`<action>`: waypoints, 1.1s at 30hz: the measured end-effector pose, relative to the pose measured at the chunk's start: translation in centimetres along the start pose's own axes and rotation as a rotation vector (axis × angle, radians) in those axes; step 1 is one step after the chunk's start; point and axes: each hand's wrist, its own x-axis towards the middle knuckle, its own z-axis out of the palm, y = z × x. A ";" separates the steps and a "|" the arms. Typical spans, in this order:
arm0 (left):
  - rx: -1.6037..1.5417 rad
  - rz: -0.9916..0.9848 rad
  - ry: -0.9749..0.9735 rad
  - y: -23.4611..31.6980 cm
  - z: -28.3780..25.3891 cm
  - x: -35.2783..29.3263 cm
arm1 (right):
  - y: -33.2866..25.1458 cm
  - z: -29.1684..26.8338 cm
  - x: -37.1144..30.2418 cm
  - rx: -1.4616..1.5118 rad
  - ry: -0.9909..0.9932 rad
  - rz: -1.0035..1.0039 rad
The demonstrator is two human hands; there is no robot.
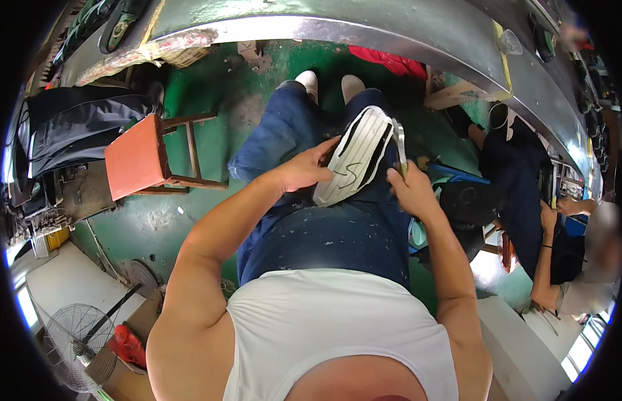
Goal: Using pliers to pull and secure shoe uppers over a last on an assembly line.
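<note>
Over the lap, left hand [304,170] gripping upturned shoe [354,160], right hand [408,190] just beside, clasping metal tool [399,144]

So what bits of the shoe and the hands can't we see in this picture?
Head view, hidden or unclear:
- Shoe: only its white sole with black stripes shows; the upper faces away, toward the lap.
- Left hand: its fingertips curl behind the shoe's edge.
- Right hand: it grips a metal tool, and its fingers hide the handle.
- The tool's tip: too small to tell if it touches the sole.
</note>
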 end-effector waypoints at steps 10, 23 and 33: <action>0.280 0.031 0.092 -4.1 1.1 -1.2 | -2.3 -1.2 -2.6 -0.725 -0.080 -0.674; 0.620 0.089 0.668 -3.3 3.0 1.8 | -1.3 0.7 -1.9 -0.477 -0.283 -0.428; 1.235 0.501 0.331 -2.3 2.8 1.2 | 3.1 1.9 -1.4 -0.411 0.063 -0.384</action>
